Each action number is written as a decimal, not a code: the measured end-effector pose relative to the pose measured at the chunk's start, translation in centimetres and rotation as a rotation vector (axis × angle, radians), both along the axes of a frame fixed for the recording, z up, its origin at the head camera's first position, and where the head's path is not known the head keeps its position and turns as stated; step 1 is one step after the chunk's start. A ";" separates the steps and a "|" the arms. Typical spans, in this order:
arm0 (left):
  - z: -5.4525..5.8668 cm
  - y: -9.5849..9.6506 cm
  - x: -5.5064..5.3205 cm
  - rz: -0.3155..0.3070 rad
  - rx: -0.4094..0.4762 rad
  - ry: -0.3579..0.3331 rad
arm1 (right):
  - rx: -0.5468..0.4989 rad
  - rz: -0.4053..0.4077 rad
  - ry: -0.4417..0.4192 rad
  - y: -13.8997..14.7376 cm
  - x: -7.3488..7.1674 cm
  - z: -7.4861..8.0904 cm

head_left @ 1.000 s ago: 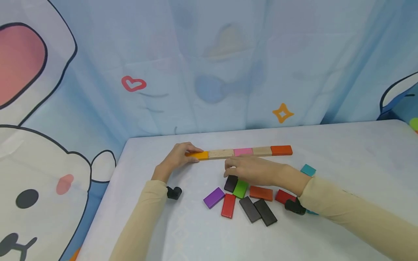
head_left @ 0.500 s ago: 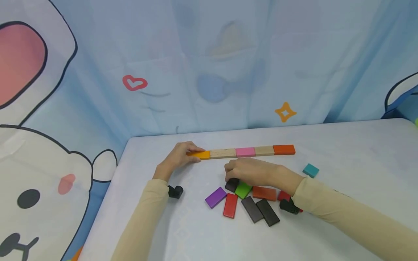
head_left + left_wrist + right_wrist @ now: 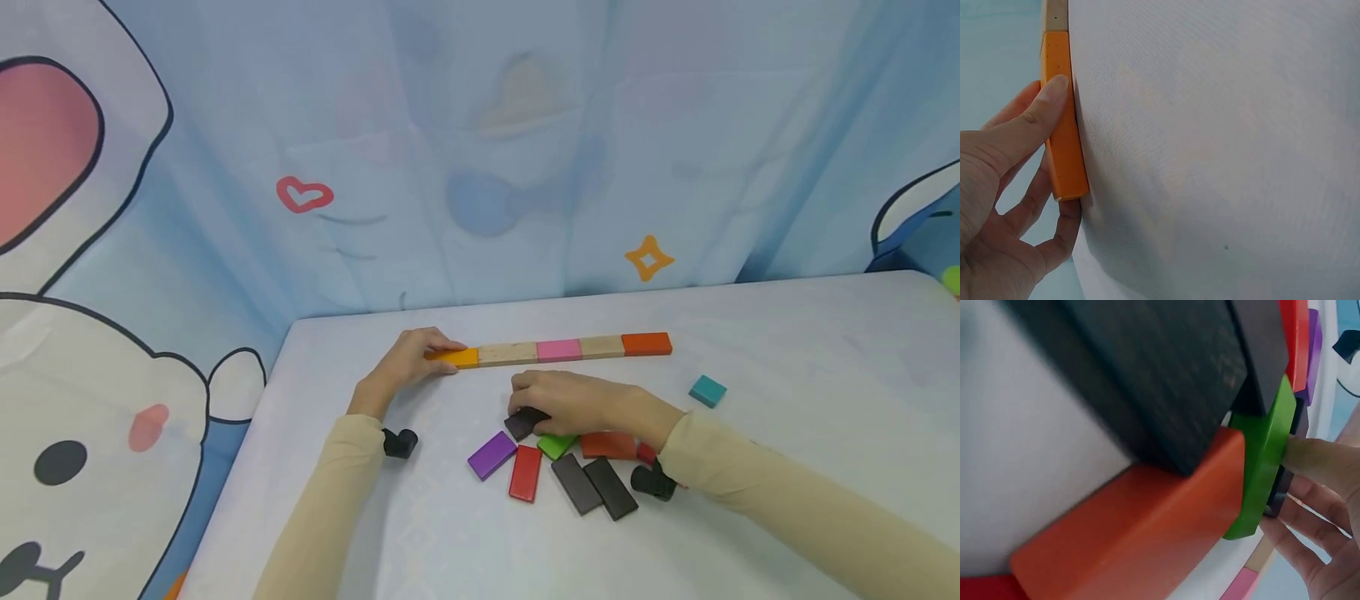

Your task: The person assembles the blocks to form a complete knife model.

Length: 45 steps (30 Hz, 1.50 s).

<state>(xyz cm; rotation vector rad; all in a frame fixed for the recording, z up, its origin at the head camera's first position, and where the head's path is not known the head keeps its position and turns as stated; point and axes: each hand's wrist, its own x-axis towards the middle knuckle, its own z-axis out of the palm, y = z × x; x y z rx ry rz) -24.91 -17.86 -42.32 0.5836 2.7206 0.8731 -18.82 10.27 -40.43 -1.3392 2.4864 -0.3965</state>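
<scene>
My left hand (image 3: 408, 362) pinches the yellow-orange block (image 3: 461, 358) at the left end of a straight row. In the left wrist view its thumb lies on the front of that block (image 3: 1067, 150), with fingers behind and at the near end. My right hand (image 3: 573, 400) holds a black block (image 3: 523, 423) between thumb and fingers, close over the table. A green block (image 3: 557, 445) lies partly under this hand. In the right wrist view the green block (image 3: 1266, 456) hides part of the held black one.
The row continues right with a plain wood block (image 3: 507, 354), a pink block (image 3: 558, 350), another plain one (image 3: 602, 347) and an orange-red block (image 3: 647, 343). Purple (image 3: 492, 455), red (image 3: 525, 473) and dark (image 3: 611, 488) blocks lie nearer. A teal block (image 3: 707, 391) lies right.
My right hand has come down a little from near the row and taken hold of the black block, which has turned to a slant. My left hand has stayed on the yellow-orange block.
</scene>
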 end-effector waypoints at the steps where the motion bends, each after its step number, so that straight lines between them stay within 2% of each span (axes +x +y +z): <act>1: 0.0 0.0 0.0 -0.001 -0.002 -0.001 | 0.001 -0.013 -0.003 0.1 0.0 0.0; 6: 0.1 -0.1 0.0 0.006 -0.012 -0.007 | -0.022 -0.116 -0.009 1.7 -0.6 0.1; 14: 0.6 -0.2 0.0 0.006 0.000 -0.018 | -0.107 -0.303 0.156 5.5 -2.3 0.5; 18: 0.7 -0.3 0.1 0.012 0.001 -0.025 | -0.148 -0.369 0.175 6.4 -2.6 0.3; 23: 0.6 -0.3 0.1 0.008 -0.001 -0.013 | -0.167 -0.361 0.181 6.5 -2.7 -0.1; 32: 0.5 -0.2 0.0 -0.001 -0.015 -0.005 | -0.142 -0.326 0.241 6.0 -2.4 -0.7; 45: 0.1 0.0 -0.2 -0.002 -0.014 -0.002 | -0.104 -0.316 0.245 6.2 -2.0 -0.9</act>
